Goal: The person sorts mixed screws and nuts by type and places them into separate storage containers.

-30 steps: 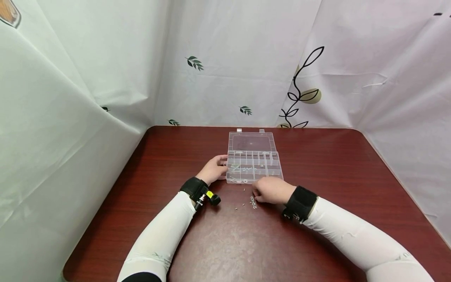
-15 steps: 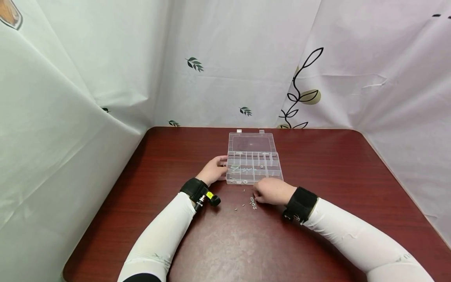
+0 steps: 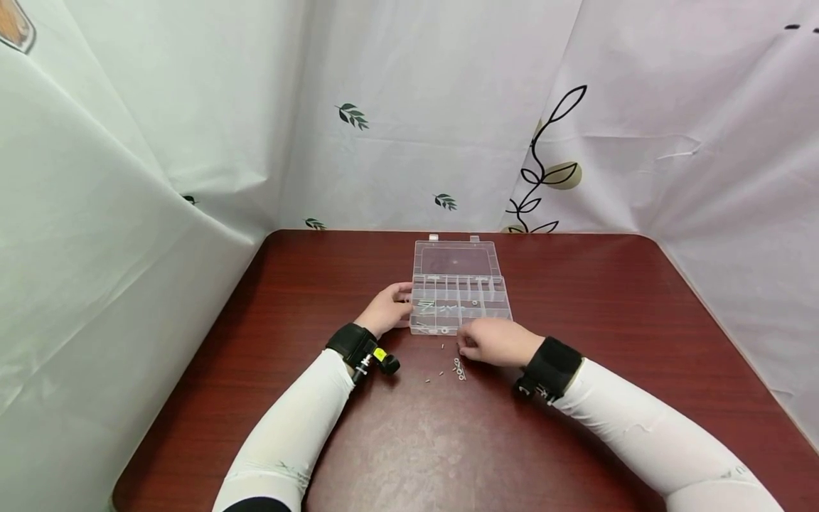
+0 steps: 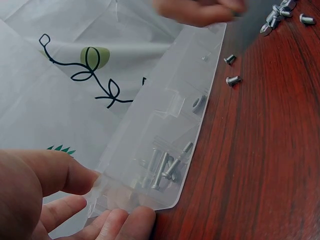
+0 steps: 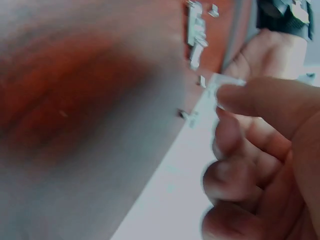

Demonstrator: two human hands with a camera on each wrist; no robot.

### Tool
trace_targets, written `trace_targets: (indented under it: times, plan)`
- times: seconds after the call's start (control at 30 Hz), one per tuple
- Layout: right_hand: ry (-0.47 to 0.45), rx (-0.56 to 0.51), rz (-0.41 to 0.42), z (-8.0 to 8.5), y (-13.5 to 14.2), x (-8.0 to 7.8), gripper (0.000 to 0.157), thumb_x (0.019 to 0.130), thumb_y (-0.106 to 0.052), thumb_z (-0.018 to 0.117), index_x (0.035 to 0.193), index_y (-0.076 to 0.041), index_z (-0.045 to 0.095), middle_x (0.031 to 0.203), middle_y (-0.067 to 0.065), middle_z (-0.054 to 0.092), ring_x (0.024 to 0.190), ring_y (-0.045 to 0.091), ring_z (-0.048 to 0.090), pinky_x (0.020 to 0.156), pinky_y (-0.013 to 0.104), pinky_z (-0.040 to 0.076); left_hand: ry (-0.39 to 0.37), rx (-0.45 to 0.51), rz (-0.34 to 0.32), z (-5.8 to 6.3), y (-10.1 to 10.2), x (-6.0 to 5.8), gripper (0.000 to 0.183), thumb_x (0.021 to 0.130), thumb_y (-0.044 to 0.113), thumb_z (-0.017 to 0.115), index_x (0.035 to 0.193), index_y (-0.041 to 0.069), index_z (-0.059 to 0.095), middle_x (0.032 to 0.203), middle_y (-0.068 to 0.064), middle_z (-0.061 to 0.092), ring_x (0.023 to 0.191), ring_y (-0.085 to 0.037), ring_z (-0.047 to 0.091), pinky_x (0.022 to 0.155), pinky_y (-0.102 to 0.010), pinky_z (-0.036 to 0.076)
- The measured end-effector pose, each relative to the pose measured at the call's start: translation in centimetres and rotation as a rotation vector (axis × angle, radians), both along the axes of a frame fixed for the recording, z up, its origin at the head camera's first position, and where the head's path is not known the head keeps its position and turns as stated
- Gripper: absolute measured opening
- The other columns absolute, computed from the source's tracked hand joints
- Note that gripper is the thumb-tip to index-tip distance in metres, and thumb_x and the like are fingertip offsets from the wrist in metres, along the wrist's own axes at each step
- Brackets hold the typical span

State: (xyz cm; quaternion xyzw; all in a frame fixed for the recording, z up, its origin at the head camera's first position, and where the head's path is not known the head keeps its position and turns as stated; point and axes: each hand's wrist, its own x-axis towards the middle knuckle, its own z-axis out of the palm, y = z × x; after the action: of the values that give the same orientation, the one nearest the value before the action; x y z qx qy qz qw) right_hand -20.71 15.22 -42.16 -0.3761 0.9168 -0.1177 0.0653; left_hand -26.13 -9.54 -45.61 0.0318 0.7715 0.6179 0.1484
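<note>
A clear plastic compartment box (image 3: 461, 331) stands on the table with its lid (image 3: 456, 257) folded back. Its left end is in the grip of my left hand (image 3: 386, 310), thumb above and fingers along the side in the left wrist view. Long screws (image 4: 162, 170) and a nut (image 4: 198, 104) show through its wall. My right hand (image 3: 495, 341) is by the box's front right corner. Its fingers are curled, thumb near index finger, and a tiny dark piece seems to show at the blurred fingertips. Below it lies a small pile of nuts and screws (image 3: 459, 369).
Short loose screws (image 4: 233, 80) lie in front of the box, apart from the pile. The brown wooden table (image 3: 576, 284) reaches back to a white cloth (image 3: 397, 163) with leaf prints, which also hangs on both sides.
My right hand has moved slightly up and away from the pile of nuts and screws, toward the box's front edge. The left hand and the box have stayed put.
</note>
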Motion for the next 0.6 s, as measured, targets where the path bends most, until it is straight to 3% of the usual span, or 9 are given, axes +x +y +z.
trace_targets:
  times: [0.2,0.37,0.6]
  plan:
    - [0.069,-0.092,-0.149,1.1,0.4,-0.9,0.011,0.092,-0.021,0.067,0.081,-0.021,0.064,0.063,-0.012,0.051,0.057,0.007,0.046,0.054,0.028,0.04,-0.009,0.027,-0.001,0.2,0.0,0.1,0.054,0.096,0.0,0.056,0.148,0.007,0.043,0.129,-0.018,0.056,0.103,-0.029,0.064,0.079,-0.039,0.058]
    - [0.079,-0.105,-0.252,1.3,1.0,-1.9,0.013,0.093,-0.019,0.067,0.08,-0.018,0.065,0.059,-0.008,0.05,0.054,0.011,0.044,0.051,0.029,0.037,-0.012,0.016,-0.001,0.2,0.0,0.2,0.054,0.096,0.001,0.056,0.148,0.007,0.042,0.129,-0.018,0.056,0.103,-0.028,0.064,0.078,-0.038,0.058]
    - [0.071,-0.05,-0.295,0.6,1.4,-2.8,0.009,0.09,-0.018,0.069,0.081,-0.016,0.073,0.073,-0.004,0.065,0.063,0.012,0.054,0.06,0.034,0.048,-0.01,-0.01,0.0,0.1,0.0,-0.1,0.054,0.096,0.003,0.057,0.148,0.009,0.043,0.128,-0.015,0.057,0.1,-0.024,0.064,0.077,-0.037,0.058]
